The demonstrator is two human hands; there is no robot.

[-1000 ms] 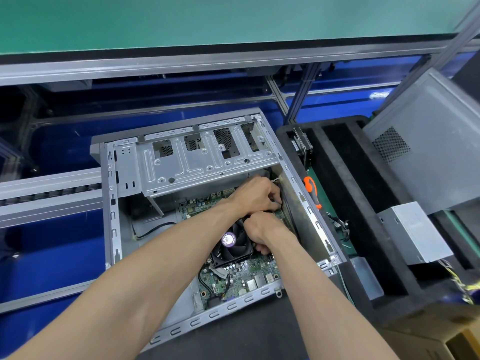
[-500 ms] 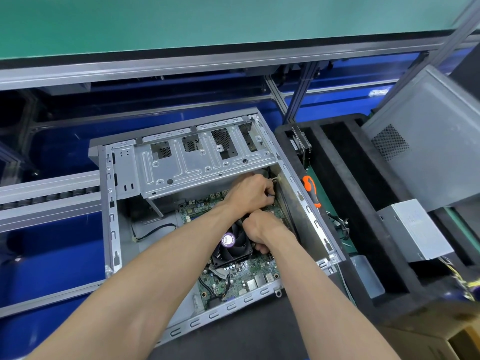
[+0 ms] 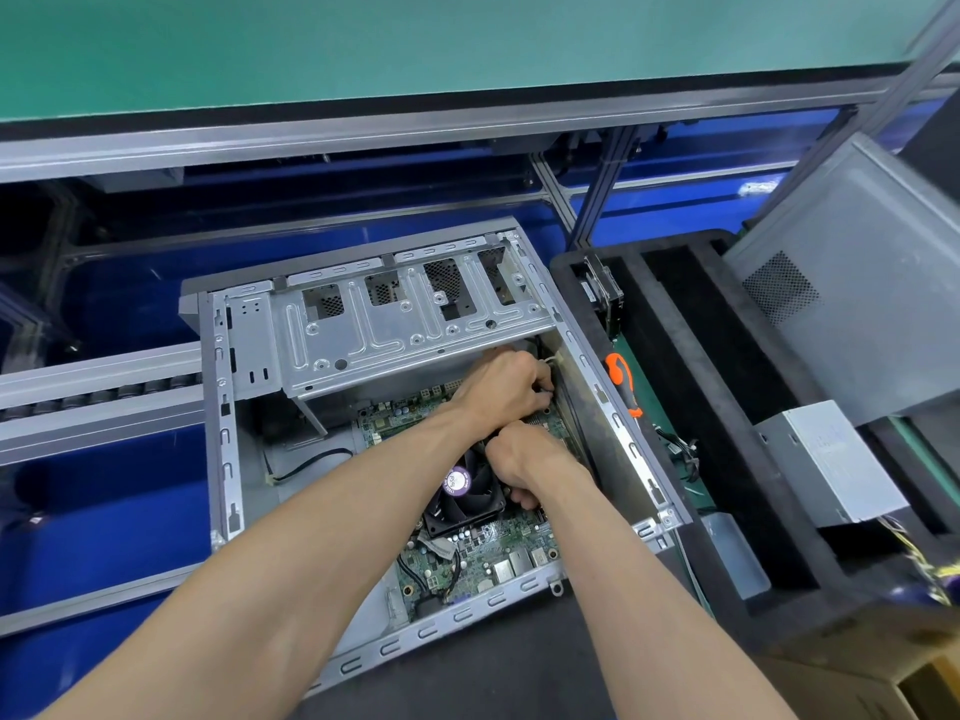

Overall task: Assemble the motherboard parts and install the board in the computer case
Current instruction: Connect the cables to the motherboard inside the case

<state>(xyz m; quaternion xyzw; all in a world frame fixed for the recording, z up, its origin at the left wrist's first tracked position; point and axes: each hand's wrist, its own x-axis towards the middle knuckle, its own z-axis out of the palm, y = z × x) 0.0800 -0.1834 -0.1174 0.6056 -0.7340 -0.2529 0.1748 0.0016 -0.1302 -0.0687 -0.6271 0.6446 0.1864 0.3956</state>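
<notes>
Inside the computer case [image 3: 228, 459], which lies open on its side, the motherboard [image 3: 483, 553] sits flat on the case floor, tucked toward the right wall and the near rail. Its cooler fan [image 3: 467, 491], with a purple sticker on the hub, stands near the middle of the board.

Both hands work at the board's far right part, close under the edge of the drive cage [image 3: 395, 324] and just beside the case's right wall. The left hand [image 3: 506, 387] is the farther one; its fingers are curled, and something pale shows at its fingertips, though I cannot tell what it is or whether it is truly pinched. The right hand [image 3: 524, 454] lies nearer, touching the left at the knuckles, with its fingers curled down onto the strip of board between the fan and the right wall. What they hold, if anything, is hidden beneath the hand.

That strip seems to run from the near rail toward the cage, parallel to the right wall, so whatever is being seated there probably has its long axis along the same line. My judgement is that the left hand serves the far end and the right hand the near end. Pressure would then need to go straight down at both ends.

An orange-handled screwdriver [image 3: 621, 381] lies outside the case, just beyond the right wall.
</notes>
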